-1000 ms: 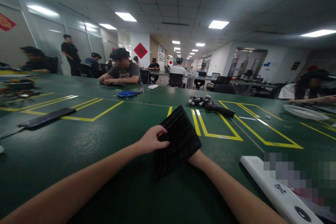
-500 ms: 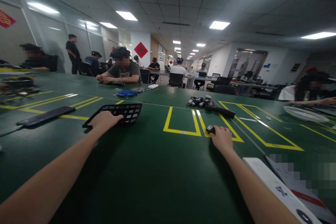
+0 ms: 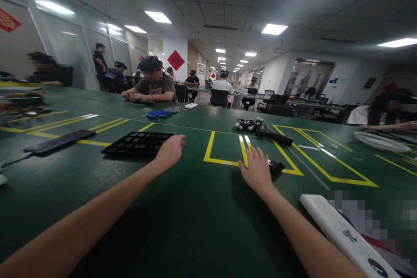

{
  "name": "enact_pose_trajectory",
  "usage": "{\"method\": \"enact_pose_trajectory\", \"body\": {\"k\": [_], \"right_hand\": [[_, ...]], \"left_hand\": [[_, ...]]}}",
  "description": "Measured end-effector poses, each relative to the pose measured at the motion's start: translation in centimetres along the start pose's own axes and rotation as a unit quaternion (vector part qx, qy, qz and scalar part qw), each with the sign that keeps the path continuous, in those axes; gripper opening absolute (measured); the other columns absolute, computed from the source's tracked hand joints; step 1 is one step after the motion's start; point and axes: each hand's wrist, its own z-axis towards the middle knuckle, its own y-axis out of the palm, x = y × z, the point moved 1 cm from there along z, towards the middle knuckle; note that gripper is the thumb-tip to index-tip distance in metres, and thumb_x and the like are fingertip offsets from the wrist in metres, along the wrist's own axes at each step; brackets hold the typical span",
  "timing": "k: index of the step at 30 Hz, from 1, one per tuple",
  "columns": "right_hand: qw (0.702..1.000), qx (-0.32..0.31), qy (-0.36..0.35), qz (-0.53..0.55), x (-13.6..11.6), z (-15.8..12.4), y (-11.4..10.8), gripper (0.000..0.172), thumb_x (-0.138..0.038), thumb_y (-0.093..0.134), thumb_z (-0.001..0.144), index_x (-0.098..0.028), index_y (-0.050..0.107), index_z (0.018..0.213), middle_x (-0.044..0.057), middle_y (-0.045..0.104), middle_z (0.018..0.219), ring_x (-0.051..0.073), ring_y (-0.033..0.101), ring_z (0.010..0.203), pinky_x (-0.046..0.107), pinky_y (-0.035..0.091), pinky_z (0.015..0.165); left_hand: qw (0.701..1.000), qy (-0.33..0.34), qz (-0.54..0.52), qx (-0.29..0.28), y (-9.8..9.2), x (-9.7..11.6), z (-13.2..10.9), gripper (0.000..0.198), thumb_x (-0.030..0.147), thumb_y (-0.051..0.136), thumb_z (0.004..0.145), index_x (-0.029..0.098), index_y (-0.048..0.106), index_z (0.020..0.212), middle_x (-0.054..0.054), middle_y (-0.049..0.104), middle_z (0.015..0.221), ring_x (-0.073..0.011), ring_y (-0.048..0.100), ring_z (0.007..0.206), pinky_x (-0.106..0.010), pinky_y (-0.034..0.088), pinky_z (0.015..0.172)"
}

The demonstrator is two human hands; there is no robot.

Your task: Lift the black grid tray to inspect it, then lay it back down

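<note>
A black gridded tray (image 3: 133, 143) lies flat on the green table, left of centre. My left hand (image 3: 169, 153) covers its right front corner, fingers curled together; I see nothing in them, and whether they touch the tray is unclear. To the right, my right hand (image 3: 256, 169) hovers over or rests on the yellow-taped area with its fingers spread. Just beyond its right side is a small black box-like piece (image 3: 276, 167), partly hidden by the hand and resting on the table by the tape.
A black power strip (image 3: 61, 141) lies left of the tray. Blue gloves (image 3: 158, 114) sit farther back. Bundled cables (image 3: 246, 125) and a black cylinder (image 3: 276, 138) lie behind my right hand. A white device (image 3: 342, 230) is near my right forearm. People sit around the table.
The tray, tilted up in my left hand before, now lies flat, and that hand has moved right. My right hand has let go of the black piece and shifted left, opening its fingers.
</note>
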Motion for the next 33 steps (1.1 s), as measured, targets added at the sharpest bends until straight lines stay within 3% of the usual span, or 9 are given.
{"method": "enact_pose_trajectory", "body": {"k": [4,7,10,14,19,22,27,30,33], "right_hand": [[0.979,-0.075,-0.099,0.161,-4.1,-2.6,1.0,0.055,-0.042,0.045,0.079,-0.017,0.039,0.128,0.01,0.034,0.137,0.029,0.023,0.128,0.053,0.012,0.104],[0.958,-0.122,-0.126,0.228,-5.6,-4.4,1.9,0.055,-0.047,0.045,0.078,-0.017,0.043,0.125,0.012,0.037,0.135,0.03,0.026,0.127,0.054,0.011,0.103],[0.949,-0.145,-0.136,0.245,-5.9,-5.0,2.2,0.054,-0.05,0.043,0.079,-0.018,0.048,0.121,0.012,0.039,0.134,0.031,0.026,0.127,0.055,0.009,0.103],[0.958,-0.132,-0.145,0.211,-4.8,-3.3,1.4,0.044,-0.043,0.04,0.082,-0.018,0.05,0.118,0.011,0.042,0.132,0.027,0.031,0.125,0.052,0.018,0.102],[0.999,0.007,-0.051,-0.003,0.6,0.2,-0.2,0.042,-0.028,0.036,0.084,-0.012,0.045,0.121,0.014,0.033,0.137,0.029,0.02,0.128,0.052,0.012,0.102],[0.99,0.034,0.047,-0.125,4.3,0.8,0.0,0.041,-0.027,0.038,0.081,-0.011,0.046,0.119,0.016,0.033,0.135,0.035,0.019,0.126,0.06,0.01,0.098],[0.978,-0.039,0.158,-0.13,6.7,0.4,1.0,0.032,-0.031,0.038,0.079,-0.016,0.054,0.103,0.014,0.054,0.108,0.036,0.043,0.103,0.065,0.03,0.079],[0.979,-0.029,0.158,-0.125,6.6,0.4,1.1,0.03,-0.03,0.038,0.079,-0.015,0.053,0.099,0.015,0.055,0.102,0.035,0.045,0.097,0.059,0.038,0.072],[0.98,-0.036,0.151,-0.125,6.5,0.5,1.0,0.032,-0.031,0.036,0.08,-0.014,0.052,0.101,0.016,0.053,0.103,0.034,0.045,0.097,0.052,0.04,0.072]], "left_hand": [[0.983,0.136,-0.067,-0.108,3.8,4.3,-2.1,0.044,0.007,0.031,0.078,0.012,0.05,0.117,-0.01,0.054,0.12,-0.0173,0.047,0.112,-0.03,0.035,0.096],[0.973,0.154,-0.072,-0.157,4.9,4.9,-2.5,0.04,0.013,0.032,0.081,0.014,0.051,0.117,-0.009,0.051,0.125,-0.0171,0.042,0.118,-0.033,0.031,0.099],[0.975,0.16,-0.063,-0.143,4.6,5.0,-2.4,0.037,0.021,0.033,0.085,0.014,0.05,0.117,-0.01,0.05,0.125,-0.0179,0.042,0.118,-0.035,0.031,0.099],[0.973,0.208,-0.062,-0.073,2.8,6.7,-4.4,0.039,0.028,0.036,0.085,0.015,0.046,0.121,-0.011,0.045,0.129,-0.0203,0.036,0.122,-0.041,0.025,0.102],[0.914,0.331,-0.106,-0.211,1.0,10.1,-9.0,0.039,0.036,0.039,0.085,0.02,0.048,0.119,-0.007,0.043,0.131,-0.0204,0.036,0.121,-0.037,0.028,0.101],[0.92,0.313,-0.105,-0.211,0.9,10.6,-9.0,0.036,0.035,0.037,0.086,0.02,0.05,0.116,-0.007,0.048,0.126,-0.0204,0.042,0.115,-0.035,0.033,0.095],[0.984,0.156,0.004,-0.09,1.9,8.6,-4.9,0.034,0.038,0.038,0.084,0.015,0.054,0.104,-0.011,0.055,0.101,-0.022,0.051,0.09,-0.034,0.041,0.076],[0.989,0.079,0.047,-0.119,2.5,6.8,-3.0,0.03,0.038,0.039,0.083,0.014,0.054,0.093,-0.01,0.056,0.089,-0.0202,0.053,0.077,-0.03,0.042,0.065],[0.983,0.085,0.013,-0.162,3.1,5.6,-2.3,0.02,0.03,0.04,0.083,0.016,0.054,0.084,-0.007,0.058,0.082,-0.0179,0.054,0.073,-0.028,0.041,0.064]]}}
